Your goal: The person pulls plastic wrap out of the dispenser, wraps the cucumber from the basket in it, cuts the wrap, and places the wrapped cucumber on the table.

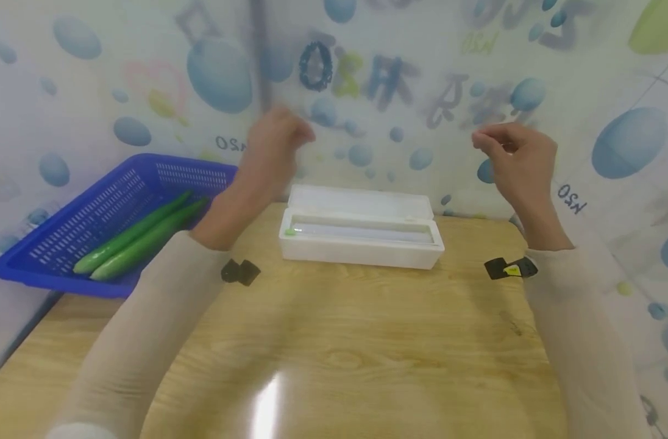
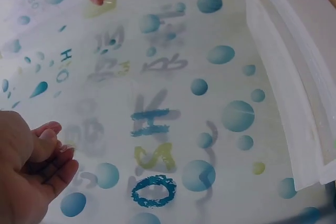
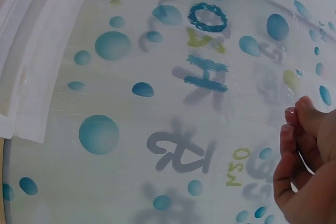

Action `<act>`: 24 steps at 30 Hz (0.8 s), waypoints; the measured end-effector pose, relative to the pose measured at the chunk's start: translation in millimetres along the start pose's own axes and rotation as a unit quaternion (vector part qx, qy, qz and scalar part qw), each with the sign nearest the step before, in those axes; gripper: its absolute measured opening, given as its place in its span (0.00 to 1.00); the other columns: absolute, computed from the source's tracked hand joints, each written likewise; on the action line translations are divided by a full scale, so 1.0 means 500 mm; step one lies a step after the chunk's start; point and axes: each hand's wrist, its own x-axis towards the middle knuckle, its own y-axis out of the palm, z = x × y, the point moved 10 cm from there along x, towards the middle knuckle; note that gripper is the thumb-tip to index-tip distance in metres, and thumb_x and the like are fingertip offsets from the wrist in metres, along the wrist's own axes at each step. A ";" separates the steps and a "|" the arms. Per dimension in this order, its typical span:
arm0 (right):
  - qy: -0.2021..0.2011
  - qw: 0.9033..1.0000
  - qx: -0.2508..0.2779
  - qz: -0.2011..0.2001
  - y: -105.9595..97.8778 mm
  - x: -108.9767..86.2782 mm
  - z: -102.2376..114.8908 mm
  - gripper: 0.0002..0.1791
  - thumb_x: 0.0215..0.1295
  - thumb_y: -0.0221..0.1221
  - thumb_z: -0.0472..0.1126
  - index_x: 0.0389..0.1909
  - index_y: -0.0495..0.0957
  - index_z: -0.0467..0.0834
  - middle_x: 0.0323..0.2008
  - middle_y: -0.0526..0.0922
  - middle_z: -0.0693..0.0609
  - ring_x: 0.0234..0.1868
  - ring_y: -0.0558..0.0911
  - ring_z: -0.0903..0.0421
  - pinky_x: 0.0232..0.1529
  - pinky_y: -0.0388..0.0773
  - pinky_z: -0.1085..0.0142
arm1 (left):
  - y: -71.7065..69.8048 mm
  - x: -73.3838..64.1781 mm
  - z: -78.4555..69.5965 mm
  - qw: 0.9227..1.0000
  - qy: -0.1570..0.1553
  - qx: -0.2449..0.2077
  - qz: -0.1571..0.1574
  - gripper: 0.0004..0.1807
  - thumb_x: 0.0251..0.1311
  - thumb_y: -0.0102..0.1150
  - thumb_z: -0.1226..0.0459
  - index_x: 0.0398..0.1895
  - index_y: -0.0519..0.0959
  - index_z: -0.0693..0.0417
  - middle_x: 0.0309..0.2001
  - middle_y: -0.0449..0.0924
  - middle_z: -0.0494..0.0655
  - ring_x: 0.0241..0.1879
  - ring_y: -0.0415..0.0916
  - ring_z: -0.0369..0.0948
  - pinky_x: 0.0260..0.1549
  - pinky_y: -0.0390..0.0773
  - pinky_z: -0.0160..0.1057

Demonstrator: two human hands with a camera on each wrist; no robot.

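Observation:
Both hands are raised over the back of the table, level with each other. My left hand (image 1: pixel 273 149) pinches the edge of clear cling film (image 2: pixel 67 147) between thumb and fingers. My right hand (image 1: pixel 525 161) pinches the film's other side in the same way. Faint creases and glints of the film show between the hands in the wrist views; its full outline is too transparent to tell. Below and between the hands stands a long white cling film box (image 1: pixel 361 253), lid tilted back, with a small green slide cutter (image 1: pixel 290 231) at its left end.
A blue slotted basket (image 1: pixel 29 275) with two cucumbers (image 1: pixel 142 241) stands at the left, partly behind the left forearm. The wooden table (image 1: pixel 356 341) meets a wall (image 1: pixel 389 97) patterned with blue bubbles and letters close behind the box.

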 end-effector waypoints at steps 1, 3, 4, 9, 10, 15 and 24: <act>-0.001 1.000 -0.001 0.008 -0.005 -0.009 0.001 0.17 0.62 0.62 0.53 0.41 0.86 0.44 0.30 0.79 0.72 0.34 0.75 0.70 0.40 0.67 0.74 | -0.005 -0.014 -0.009 1.000 0.017 -0.005 -0.003 0.06 0.63 0.52 0.76 0.37 0.80 0.67 0.37 0.77 0.59 0.41 0.72 0.52 0.48 0.71 0.46; -0.005 1.000 -0.010 0.024 -0.018 -0.031 0.001 0.17 0.62 0.61 0.53 0.41 0.85 0.45 0.30 0.78 0.74 0.36 0.75 0.72 0.43 0.67 0.74 | -0.013 -0.045 -0.032 0.998 0.058 -0.023 -0.011 0.06 0.61 0.54 0.77 0.36 0.80 0.67 0.35 0.78 0.58 0.39 0.74 0.52 0.45 0.73 0.46; -0.010 0.999 -0.017 0.034 -0.025 -0.043 0.000 0.16 0.62 0.61 0.53 0.41 0.85 0.45 0.30 0.77 0.76 0.37 0.74 0.74 0.43 0.67 0.74 | -0.015 -0.062 -0.043 0.996 0.080 -0.037 -0.017 0.06 0.59 0.54 0.78 0.35 0.80 0.66 0.33 0.79 0.57 0.37 0.74 0.51 0.43 0.74 0.46; -0.089 0.990 -0.074 0.078 -0.055 -0.115 0.008 0.08 0.61 0.64 0.45 0.38 0.86 0.46 0.30 0.72 0.85 0.27 0.71 0.76 0.21 0.58 0.73 | -0.003 -0.145 -0.095 0.984 0.144 -0.103 0.014 0.09 0.55 0.57 0.82 0.33 0.80 0.63 0.30 0.78 0.51 0.33 0.75 0.45 0.36 0.77 0.38; -0.116 0.986 -0.083 0.085 -0.060 -0.132 0.014 0.07 0.60 0.65 0.42 0.37 0.86 0.46 0.31 0.72 0.86 0.22 0.68 0.75 0.18 0.54 0.72 | 0.003 -0.162 -0.104 0.982 0.155 -0.108 0.023 0.09 0.54 0.57 0.82 0.32 0.80 0.62 0.30 0.78 0.50 0.31 0.75 0.44 0.35 0.76 0.37; -0.230 0.962 -0.048 0.137 -0.059 -0.221 0.040 0.13 0.49 0.69 0.29 0.34 0.85 0.49 0.31 0.81 0.69 0.21 0.70 0.71 0.19 0.59 0.76 | 0.047 -0.249 -0.126 0.972 0.177 -0.121 0.096 0.11 0.52 0.60 0.81 0.32 0.79 0.58 0.29 0.76 0.44 0.29 0.74 0.39 0.32 0.76 0.33; -0.255 0.915 0.039 0.310 0.004 -0.351 0.046 0.20 0.47 0.70 0.29 0.35 0.82 0.56 0.31 0.81 0.67 0.29 0.79 0.69 0.28 0.72 0.78 | 0.134 -0.371 -0.112 0.938 0.174 -0.163 0.251 0.10 0.55 0.58 0.80 0.31 0.79 0.57 0.30 0.72 0.42 0.30 0.73 0.34 0.33 0.76 0.25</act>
